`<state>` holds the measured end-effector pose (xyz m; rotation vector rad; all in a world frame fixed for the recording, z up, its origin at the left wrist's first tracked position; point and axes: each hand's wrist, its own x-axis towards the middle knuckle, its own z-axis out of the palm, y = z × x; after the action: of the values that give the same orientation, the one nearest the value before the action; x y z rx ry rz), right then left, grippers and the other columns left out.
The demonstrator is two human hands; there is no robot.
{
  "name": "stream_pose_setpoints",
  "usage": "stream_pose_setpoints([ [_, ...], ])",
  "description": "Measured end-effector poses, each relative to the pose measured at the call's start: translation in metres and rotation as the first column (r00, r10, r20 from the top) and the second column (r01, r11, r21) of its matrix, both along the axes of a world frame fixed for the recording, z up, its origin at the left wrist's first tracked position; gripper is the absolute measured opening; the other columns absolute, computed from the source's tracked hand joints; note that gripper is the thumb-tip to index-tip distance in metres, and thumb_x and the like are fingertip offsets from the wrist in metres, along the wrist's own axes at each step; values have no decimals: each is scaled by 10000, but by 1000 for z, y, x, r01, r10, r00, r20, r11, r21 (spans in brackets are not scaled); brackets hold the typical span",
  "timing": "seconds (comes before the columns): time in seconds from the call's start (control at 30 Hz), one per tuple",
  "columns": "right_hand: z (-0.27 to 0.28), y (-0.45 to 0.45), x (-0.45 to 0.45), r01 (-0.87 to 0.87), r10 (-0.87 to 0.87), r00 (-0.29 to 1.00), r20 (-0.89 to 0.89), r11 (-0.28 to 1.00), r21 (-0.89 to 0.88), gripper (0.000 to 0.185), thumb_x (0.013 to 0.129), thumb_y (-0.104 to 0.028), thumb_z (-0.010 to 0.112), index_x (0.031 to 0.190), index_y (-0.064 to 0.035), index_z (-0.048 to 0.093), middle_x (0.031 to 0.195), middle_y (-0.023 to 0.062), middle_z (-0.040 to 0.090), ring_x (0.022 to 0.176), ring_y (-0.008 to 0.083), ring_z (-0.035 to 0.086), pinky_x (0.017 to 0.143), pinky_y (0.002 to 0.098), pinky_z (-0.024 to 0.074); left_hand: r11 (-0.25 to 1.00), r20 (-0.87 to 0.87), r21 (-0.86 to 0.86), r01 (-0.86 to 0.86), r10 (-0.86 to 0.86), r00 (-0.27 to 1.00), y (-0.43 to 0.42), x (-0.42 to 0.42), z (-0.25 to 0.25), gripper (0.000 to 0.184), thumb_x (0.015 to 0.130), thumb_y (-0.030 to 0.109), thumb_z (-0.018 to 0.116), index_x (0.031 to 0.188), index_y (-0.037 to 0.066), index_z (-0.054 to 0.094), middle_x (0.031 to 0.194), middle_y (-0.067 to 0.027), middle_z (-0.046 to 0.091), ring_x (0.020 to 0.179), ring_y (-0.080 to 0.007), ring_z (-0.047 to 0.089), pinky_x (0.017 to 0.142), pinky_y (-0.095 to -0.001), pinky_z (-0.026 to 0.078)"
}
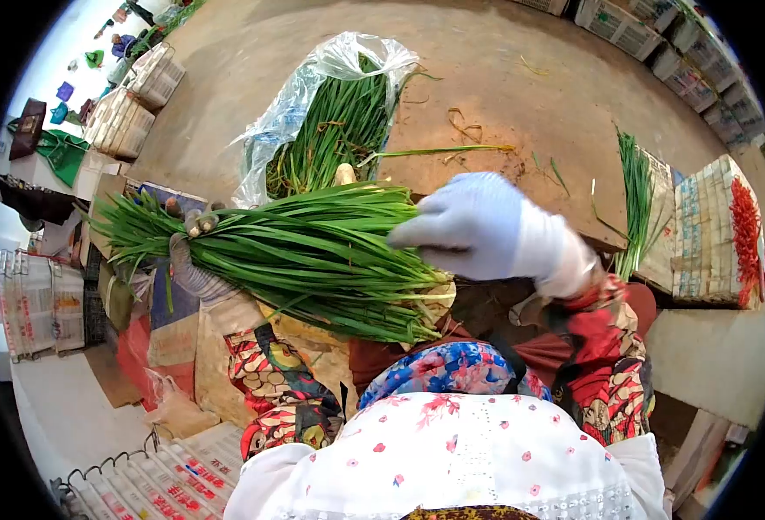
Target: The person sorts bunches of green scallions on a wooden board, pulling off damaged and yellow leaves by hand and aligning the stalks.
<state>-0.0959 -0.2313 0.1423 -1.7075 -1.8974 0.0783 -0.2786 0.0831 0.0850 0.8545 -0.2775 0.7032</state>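
A large bunch of long green leafy stalks (313,251) lies sideways above my lap, its pale cut ends to the right. My left hand (193,243), in a dirty grey glove, is wrapped round the leafy end at the left. Over the cut ends at the right is my right hand (465,225), in a pale blue-white glove and blurred by motion; its fingers touch or hover at the stalk ends, and whether they pinch any stalk cannot be made out. Beyond the bunch, an open clear plastic bag (283,130) holds more green stalks (339,130).
A brown board (504,113) with loose stalks and dry scraps lies ahead. At the right, a small green bunch (634,199) leans beside a white crate (703,234) with red ties (744,234). Crates (40,303) stand at the left, others at the back right.
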Motion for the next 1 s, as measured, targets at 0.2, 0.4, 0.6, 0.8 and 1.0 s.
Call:
stream_pose_setpoints([
  [0.2, -61, 58, -37, 34, -92, 936, 340, 984, 172, 280, 752, -186, 542, 1028, -157, 584, 759, 41, 515, 692, 226, 557, 587, 341, 453, 996, -84, -70, -46, 40, 996, -2, 5, 4, 385, 886, 238, 531, 1225, 73, 451, 848, -14, 523, 889, -178, 509, 932, -397, 404],
  [0.4, -4, 77, -41, 96, -117, 993, -2, 802, 589, 161, 679, -158, 687, 824, -105, 640, 716, 18, 564, 599, 192, 542, 520, 320, 424, 971, -273, -128, -200, 160, 949, 2, 10, 1, 381, 875, 231, 537, 1215, 66, 489, 862, -42, 570, 851, -185, 537, 959, -386, 384],
  [0.6, 62, 9, -23, -33, 406, 845, -348, 689, 724, 203, 696, -107, 747, 866, -27, 672, 763, 71, 612, 602, 173, 556, 510, 282, 419, 985, -177, -135, -109, 85, 981, 1, 11, 1, 386, 887, 223, 525, 1240, 76, 474, 837, -45, 572, 859, -188, 557, 973, -405, 391],
  [0.8, -43, -93, 29, 91, -135, 985, -105, 933, -348, 461, 672, -96, 695, 1115, -36, 583, 1046, 161, 602, 923, 300, 591, 766, 371, 472, 997, -143, -24, -68, 64, 988, -16, 21, 26, 418, 910, 190, 486, 1299, 53, 413, 865, -60, 580, 899, -193, 552, 991, -407, 370],
  [1.0, -32, -37, -4, 316, -248, 726, -642, 949, -8, 1214, 514, -262, 848, 1418, 32, 93, 1457, 207, 223, 1349, 248, 230, 1101, 328, 170, 998, -273, 34, 56, -44, 961, -78, 64, 78, 373, 911, 153, 504, 1257, 23, 456, 867, -72, 586, 858, -215, 550, 875, -392, 426],
])
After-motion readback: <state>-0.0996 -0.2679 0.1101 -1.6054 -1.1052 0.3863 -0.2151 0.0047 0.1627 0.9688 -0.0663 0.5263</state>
